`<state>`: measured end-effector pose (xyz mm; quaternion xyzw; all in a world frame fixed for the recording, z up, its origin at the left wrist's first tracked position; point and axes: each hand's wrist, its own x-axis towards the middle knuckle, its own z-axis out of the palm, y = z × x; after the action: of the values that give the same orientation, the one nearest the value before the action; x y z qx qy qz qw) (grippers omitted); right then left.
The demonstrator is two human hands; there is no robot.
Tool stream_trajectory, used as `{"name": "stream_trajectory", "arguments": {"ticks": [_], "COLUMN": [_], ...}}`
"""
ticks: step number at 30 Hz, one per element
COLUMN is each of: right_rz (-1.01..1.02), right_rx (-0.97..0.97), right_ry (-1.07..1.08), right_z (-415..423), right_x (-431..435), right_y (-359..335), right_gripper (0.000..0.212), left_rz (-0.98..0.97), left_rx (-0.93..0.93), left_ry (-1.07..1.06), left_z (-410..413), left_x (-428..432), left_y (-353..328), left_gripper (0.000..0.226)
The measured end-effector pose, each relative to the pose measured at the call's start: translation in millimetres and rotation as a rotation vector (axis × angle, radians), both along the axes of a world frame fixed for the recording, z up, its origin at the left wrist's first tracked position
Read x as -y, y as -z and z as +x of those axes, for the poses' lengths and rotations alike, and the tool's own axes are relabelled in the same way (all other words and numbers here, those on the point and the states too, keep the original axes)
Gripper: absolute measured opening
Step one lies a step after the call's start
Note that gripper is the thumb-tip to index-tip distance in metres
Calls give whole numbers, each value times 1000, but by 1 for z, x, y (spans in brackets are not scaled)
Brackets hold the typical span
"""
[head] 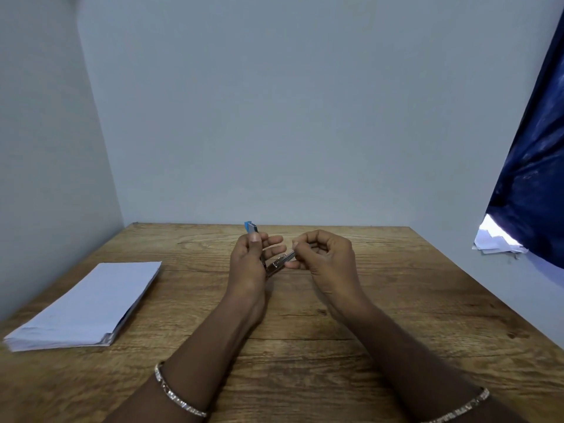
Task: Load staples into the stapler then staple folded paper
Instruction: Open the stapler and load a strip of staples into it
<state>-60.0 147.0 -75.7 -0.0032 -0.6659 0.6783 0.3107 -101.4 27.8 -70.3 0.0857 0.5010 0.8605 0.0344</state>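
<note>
Over the middle of the brown wood-grain counter (396, 315), both hands are raised w/ a small blue-and-silver metal stapler (276, 263) between them. Left hand (248, 267) has its grip closed round the stapler body: thumb up along the blue top end, which sticks out above the fingers, while the metal rail pokes out low to the right. Right hand (323, 257) pinches at the rail's tip w/ thumb and forefinger, other fingers curled in; whether a staple strip sits in that pinch is too small to tell. Hands nearly touching, stapler held clear of the counter surface. Stack of white folded paper sheets (88, 303) lies flat near the counter's left edge, well apart from both hands. Pale blue-grey walls (305, 102) close the back and left sides right at the counter edges; dark blue curtain (537, 178) hangs at far right w/ a bright gap below. Open counter in front of, behind and right of the hands. Thin silver bangle (177, 395) on each wrist.
</note>
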Motion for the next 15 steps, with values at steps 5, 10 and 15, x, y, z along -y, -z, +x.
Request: {"name": "stream_trajectory", "arguments": {"ticks": [5,10,15], "right_rz": [-127,-281,-391], "right_rx": [-2,11,10], "right_ry": [25,61,50], "right_z": [-2,2,7], "right_x": [-9,-28,-42], "right_y": [-8,-18,-27], "right_gripper": [10,13,20], "left_rz": [277,371,388], "left_rx": [202,277,275], "left_ry": [115,303,602], "left_z": [-10,-12,-14], "left_x": [13,24,36], "left_y": [-7,-5,-6], "left_gripper": [32,75,106]}}
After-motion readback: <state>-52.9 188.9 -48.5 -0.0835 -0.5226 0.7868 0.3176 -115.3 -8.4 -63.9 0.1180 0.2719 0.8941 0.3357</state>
